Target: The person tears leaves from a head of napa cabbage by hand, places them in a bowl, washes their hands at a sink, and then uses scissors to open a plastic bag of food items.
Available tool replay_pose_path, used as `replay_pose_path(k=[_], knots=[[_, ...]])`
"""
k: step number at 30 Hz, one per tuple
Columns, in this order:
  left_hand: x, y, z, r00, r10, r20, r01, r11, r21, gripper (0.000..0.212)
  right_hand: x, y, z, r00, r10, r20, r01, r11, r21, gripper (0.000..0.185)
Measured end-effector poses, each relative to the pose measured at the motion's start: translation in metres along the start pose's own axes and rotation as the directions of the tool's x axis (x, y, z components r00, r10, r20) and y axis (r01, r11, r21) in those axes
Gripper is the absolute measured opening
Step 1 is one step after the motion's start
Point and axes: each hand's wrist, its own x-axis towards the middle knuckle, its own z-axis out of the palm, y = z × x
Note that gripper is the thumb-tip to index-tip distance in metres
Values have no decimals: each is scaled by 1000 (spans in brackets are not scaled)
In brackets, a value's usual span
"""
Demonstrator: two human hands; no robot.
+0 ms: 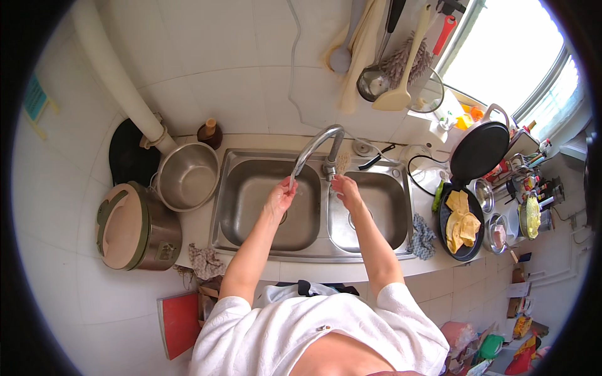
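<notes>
Water runs from the curved metal faucet (320, 136) onto my left hand (282, 195), which is under the spout over the large left basin (249, 211) of the stainless steel sink. My right hand (347, 190) is at the faucet's base, by its lever, above the smaller right basin (392, 216). Its fingers partly hide the lever, so I cannot tell whether they touch it. The left hand's fingers are slightly curled, with no object seen in them.
Left of the sink are a metal pot (188, 178) and a rice cooker (141, 230). On the right lie a grey rag (423, 237) and an open black pan (444, 249) with flat yellow food. Utensils, including a ladle (373, 82), hang on the wall.
</notes>
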Motion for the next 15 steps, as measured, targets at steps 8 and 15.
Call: replay_pose_path(k=[8,15], knots=[[-17,-4,8,1000,10,16,-14,958,286,28,46,49,-12,983,-126,-131,134,990,51,25],[-31,3,14,999,45,-12,-38,932,359,22,58,19,-5,991,-79,-112,96,984,149,21]])
